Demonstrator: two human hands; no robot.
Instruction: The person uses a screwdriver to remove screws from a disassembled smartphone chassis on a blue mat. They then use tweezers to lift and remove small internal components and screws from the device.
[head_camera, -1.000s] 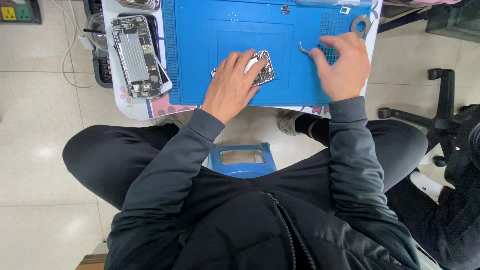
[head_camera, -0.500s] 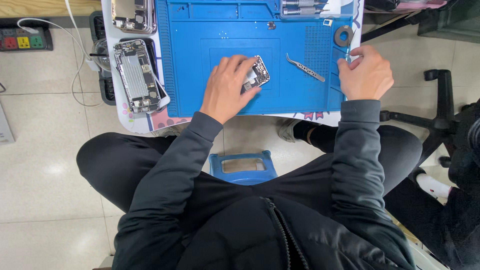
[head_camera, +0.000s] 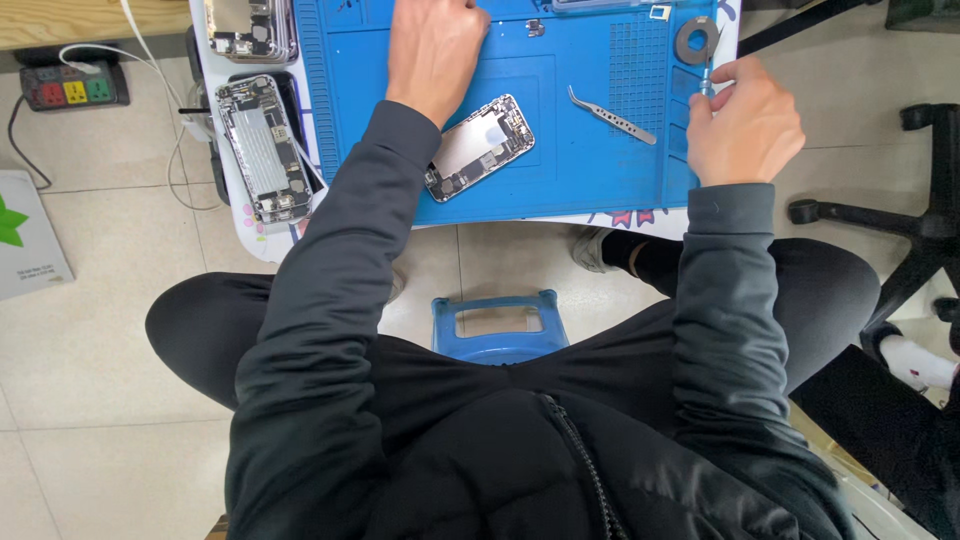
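Observation:
An opened phone (head_camera: 478, 148) with its inner parts showing lies tilted on the blue work mat (head_camera: 590, 170). My left hand (head_camera: 435, 45) reaches past it to the mat's far side, palm down; its fingertips are cut off by the frame edge. My right hand (head_camera: 745, 120) is at the mat's right edge, fingers pinched on a small thin tool (head_camera: 705, 85) just below a grey tape roll (head_camera: 697, 40). Metal tweezers (head_camera: 612, 115) lie loose on the mat between the phone and my right hand.
A second opened phone (head_camera: 262, 150) lies left of the mat, and a third (head_camera: 250, 25) sits above it. A power strip (head_camera: 65, 90) and a flat box (head_camera: 25, 235) are on the floor at left. A blue stool (head_camera: 498, 325) is under me; a chair base (head_camera: 900, 210) stands at right.
My left hand left the opened phone and moved to the mat's far side. My right hand put down the tweezers, went to the right edge and pinched a small tool.

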